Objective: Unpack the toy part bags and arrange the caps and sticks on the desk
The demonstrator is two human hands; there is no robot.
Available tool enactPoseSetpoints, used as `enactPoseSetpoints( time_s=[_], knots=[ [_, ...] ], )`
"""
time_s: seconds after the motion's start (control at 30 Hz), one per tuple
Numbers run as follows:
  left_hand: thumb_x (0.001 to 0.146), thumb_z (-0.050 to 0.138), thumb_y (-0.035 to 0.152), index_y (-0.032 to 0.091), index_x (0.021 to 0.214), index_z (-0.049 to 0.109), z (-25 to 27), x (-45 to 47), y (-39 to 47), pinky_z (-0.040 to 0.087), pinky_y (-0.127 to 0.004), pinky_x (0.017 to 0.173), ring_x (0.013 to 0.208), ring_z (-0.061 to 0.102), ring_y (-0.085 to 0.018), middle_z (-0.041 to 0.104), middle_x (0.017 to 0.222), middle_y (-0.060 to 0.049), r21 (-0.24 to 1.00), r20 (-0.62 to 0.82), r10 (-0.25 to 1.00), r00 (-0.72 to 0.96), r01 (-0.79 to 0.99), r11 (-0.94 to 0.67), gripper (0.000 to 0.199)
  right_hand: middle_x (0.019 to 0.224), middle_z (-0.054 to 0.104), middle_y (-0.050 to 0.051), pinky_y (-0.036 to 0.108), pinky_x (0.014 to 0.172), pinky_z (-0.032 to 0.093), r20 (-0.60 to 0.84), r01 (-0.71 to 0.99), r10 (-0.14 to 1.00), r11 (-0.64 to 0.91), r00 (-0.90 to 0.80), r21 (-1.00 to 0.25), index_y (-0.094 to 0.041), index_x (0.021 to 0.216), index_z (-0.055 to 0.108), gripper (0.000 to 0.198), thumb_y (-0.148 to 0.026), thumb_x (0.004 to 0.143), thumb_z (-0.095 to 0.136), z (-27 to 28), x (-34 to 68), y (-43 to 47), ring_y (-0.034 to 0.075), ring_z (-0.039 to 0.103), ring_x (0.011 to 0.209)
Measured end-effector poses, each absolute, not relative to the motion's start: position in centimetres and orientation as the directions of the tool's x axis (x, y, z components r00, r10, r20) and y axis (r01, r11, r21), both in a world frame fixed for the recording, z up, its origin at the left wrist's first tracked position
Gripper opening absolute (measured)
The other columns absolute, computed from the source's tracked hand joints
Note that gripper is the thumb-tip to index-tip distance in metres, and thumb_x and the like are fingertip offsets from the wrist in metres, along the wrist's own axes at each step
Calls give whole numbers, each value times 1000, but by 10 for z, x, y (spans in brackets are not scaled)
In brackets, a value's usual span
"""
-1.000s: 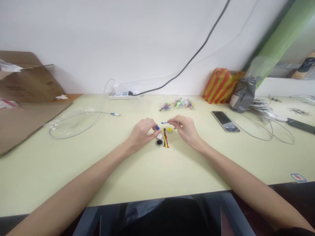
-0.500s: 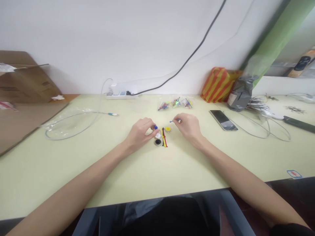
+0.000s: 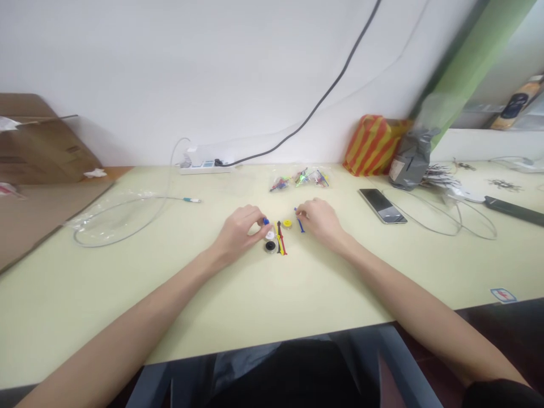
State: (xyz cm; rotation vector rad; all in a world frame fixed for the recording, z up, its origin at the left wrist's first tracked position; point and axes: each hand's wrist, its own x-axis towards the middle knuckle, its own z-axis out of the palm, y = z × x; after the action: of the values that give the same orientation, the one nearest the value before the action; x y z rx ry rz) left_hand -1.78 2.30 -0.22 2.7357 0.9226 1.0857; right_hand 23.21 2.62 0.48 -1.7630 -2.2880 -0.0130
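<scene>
My left hand [image 3: 241, 229] pinches a small blue piece [image 3: 266, 221] between thumb and fingertips. Just under those fingertips is a round white-centred piece [image 3: 270, 234], partly covered by the thumb. A black-centred disc [image 3: 270, 246] with a clear rim lies nearer me, and a yellow-centred one [image 3: 287, 224] is to the right. Between them lie thin plastic sticks in black, yellow and red [image 3: 283, 245], bunched nearly parallel. My right hand [image 3: 319, 220] is closed at the fingertips on a thin blue plastic stick [image 3: 301, 225], whose lower end points down toward the table.
Clear bags of small coloured parts [image 3: 301, 178] lie near the wall by a power strip [image 3: 207, 166]. A phone [image 3: 382, 205], a striped bag [image 3: 369, 146] and a grey bag [image 3: 410, 161] are at right. A cable [image 3: 123, 201] and cardboard box [image 3: 46, 141] are at left.
The blue stick in my right hand has swung from pointing left to pointing down toward me. My left hand keeps its pinch on the blue piece. The view has shifted slightly.
</scene>
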Motion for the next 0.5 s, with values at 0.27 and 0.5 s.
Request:
enactPoseSetpoints(
  time_s=[0.27,0.5],
  knots=[
    [100,57,30,19,88,59,-4,-19,23,43,-34,77,79,56,-19,62,83,-3,265,604,560,567,520,-812,16,96,70,12,35,81,40,309,919,919,322,-245,-227,-17,88,70,18,-9,95,55,1,233,30,27,57,98],
    [100,58,30,20,86,58,-4,-17,23,43,-33,77,79,57,-18,62,82,-2,263,603,555,572,515,-816,18,99,61,8,32,82,41,484,635,705,696,-518,-335,-18,90,68,14,-10,96,59,-1,217,17,21,55,98]
  ],
)
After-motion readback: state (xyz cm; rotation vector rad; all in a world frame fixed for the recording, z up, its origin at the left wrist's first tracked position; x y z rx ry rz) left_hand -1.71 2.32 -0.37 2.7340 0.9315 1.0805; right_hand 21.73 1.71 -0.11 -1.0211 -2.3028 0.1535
